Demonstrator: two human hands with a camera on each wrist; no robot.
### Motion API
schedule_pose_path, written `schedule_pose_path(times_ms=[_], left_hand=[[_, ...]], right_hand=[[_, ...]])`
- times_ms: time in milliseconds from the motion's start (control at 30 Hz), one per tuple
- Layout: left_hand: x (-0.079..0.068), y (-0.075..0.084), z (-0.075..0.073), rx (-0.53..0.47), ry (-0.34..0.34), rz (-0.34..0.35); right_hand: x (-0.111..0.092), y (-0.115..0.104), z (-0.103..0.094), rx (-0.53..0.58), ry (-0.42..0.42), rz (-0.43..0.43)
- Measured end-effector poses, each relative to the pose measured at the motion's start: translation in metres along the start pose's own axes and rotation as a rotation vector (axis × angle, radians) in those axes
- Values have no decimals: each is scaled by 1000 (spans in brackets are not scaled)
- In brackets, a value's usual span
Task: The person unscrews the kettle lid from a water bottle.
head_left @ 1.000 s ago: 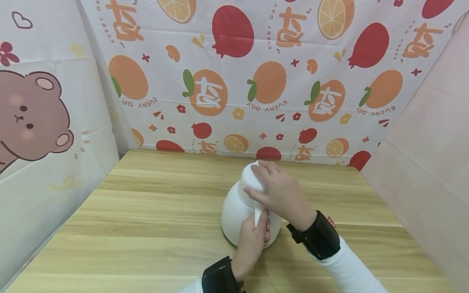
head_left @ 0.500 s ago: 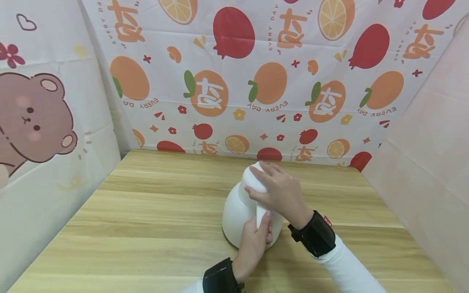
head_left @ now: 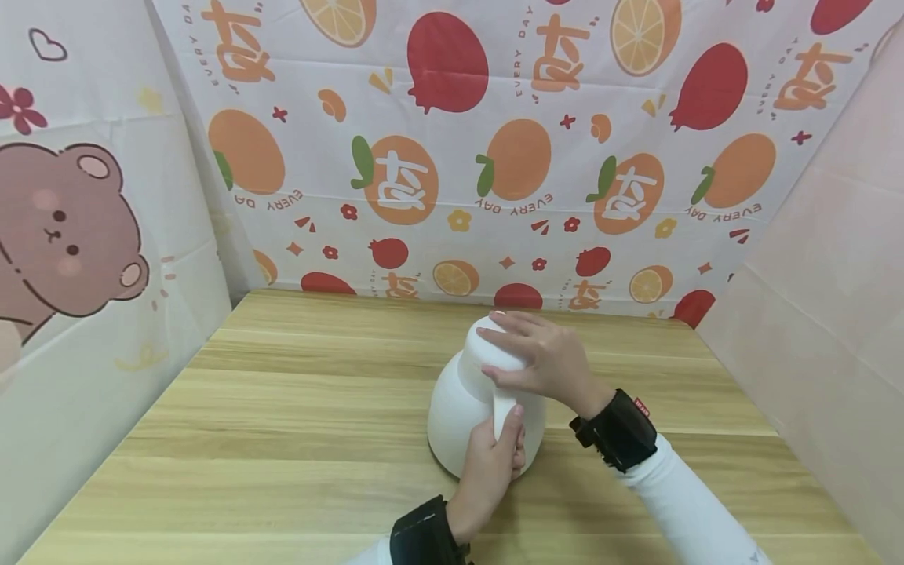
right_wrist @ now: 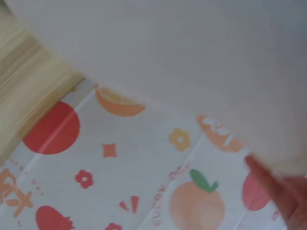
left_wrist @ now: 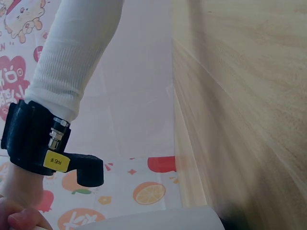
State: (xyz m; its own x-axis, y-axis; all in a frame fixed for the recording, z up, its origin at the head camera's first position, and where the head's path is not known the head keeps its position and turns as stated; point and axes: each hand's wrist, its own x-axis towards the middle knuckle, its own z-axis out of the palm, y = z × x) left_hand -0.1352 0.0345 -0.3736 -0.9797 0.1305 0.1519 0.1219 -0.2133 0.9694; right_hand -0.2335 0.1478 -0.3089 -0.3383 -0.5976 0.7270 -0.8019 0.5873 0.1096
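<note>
In the head view, a white thermal jug [head_left: 452, 416] stands upright on the wooden table, right of its middle. My left hand [head_left: 487, 463] grips the jug's handle [head_left: 503, 414], thumb along its near side. Above it, my right hand [head_left: 547, 357] holds the jug's rounded lid [head_left: 487, 345] with spread, bent fingers and the thumb on the near side. The left wrist view catches only part of the jug [left_wrist: 158, 219] along its lower edge. White jug surface [right_wrist: 158, 52] fills the upper right wrist view, blurred, with fingers [right_wrist: 278, 189] at lower right.
The wooden table [head_left: 282, 424] extends around the jug. Behind it hangs a fruit-print cloth [head_left: 459, 173]. A bear-print cloth [head_left: 63, 235] lines the left side and a pale cloth [head_left: 826, 275] the right. Black wristbands [head_left: 616, 430] sit on both wrists.
My right hand has turned a little on the lid, its wrist shifting right and away from me. The left hand keeps hold of the handle, and the jug stays nearly in place.
</note>
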Motion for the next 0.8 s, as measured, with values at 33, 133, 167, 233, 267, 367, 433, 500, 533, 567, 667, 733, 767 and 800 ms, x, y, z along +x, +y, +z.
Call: schedule_pose_path(times_ms=[33, 133, 167, 233, 267, 367, 433, 500, 533, 567, 667, 733, 767, 800], left_hand=[[0, 0, 0, 3, 0, 1], [1, -1, 0, 22, -1, -3], [2, -1, -1, 35, 0, -3], [2, -1, -1, 50, 5, -2], [2, -1, -1, 56, 8, -2], [3, -2, 0, 61, 22, -1], [3, -2, 1, 54, 34, 1], [3, -2, 3, 52, 45, 3], [3, -2, 3, 49, 48, 3], [3, -2, 3, 45, 50, 3], [2, -1, 4, 29, 55, 2], [2, -1, 4, 25, 54, 3], [2, -1, 4, 24, 54, 3], [2, -1, 4, 27, 53, 2]], right_hand=[[0, 4, 0, 23, -8, -26], [1, 15, 0, 113, -42, -92], [1, 18, 0, 142, -54, -107], [2, 23, 0, 193, -77, -127], [2, 24, -1, 214, -87, -129], [2, 26, -2, 252, -115, -120], [2, 25, -4, 264, -136, -99], [2, 21, -7, 262, -153, -68], [2, 18, -9, 247, -157, -45], [2, 14, -10, 214, -159, -26], [3, -3, -14, 89, -155, 67], [5, -16, -13, 14, -161, 148], [5, -23, -13, -9, -168, 188], [6, -29, -13, -18, -173, 232]])
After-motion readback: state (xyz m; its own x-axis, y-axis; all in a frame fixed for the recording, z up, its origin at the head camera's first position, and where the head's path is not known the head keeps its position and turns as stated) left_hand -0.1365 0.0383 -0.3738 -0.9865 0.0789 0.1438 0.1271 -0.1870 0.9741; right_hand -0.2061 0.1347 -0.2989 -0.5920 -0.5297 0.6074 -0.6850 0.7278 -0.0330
